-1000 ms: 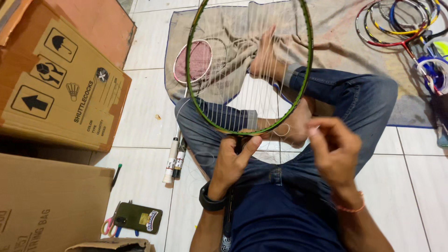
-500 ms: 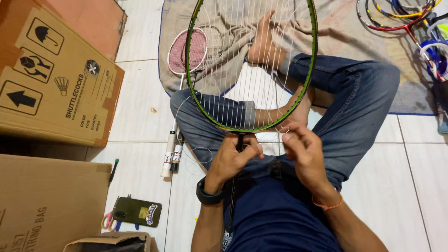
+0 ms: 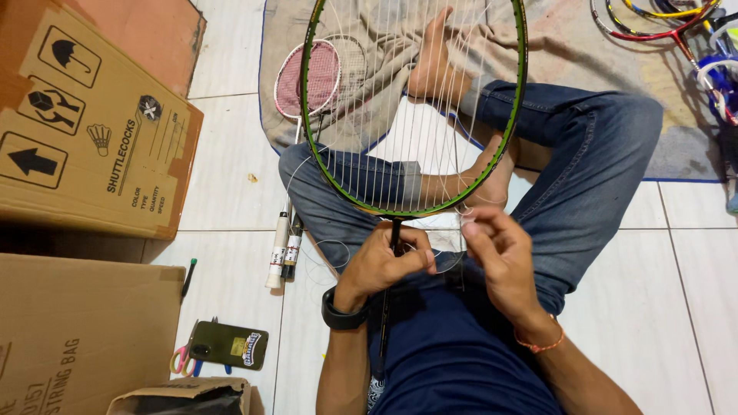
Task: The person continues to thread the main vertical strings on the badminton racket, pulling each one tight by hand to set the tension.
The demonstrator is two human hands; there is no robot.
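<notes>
Your left hand (image 3: 384,265) is closed around the shaft just below the green racket (image 3: 415,115), which stands at upper centre of the frame over your crossed legs. Your right hand (image 3: 500,257) pinches a thin white string (image 3: 461,230) at the frame's lower edge.

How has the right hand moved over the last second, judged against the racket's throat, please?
Yes: the right hand has dropped from beside the green racket frame down toward its throat, closer to the left hand.

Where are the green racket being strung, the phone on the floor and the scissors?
green racket (image 3: 350,196): head view, on the lower left of its frame.
phone (image 3: 227,345): head view, on the middle of its olive case.
scissors (image 3: 180,359): head view, on a pink handle loop.
</notes>
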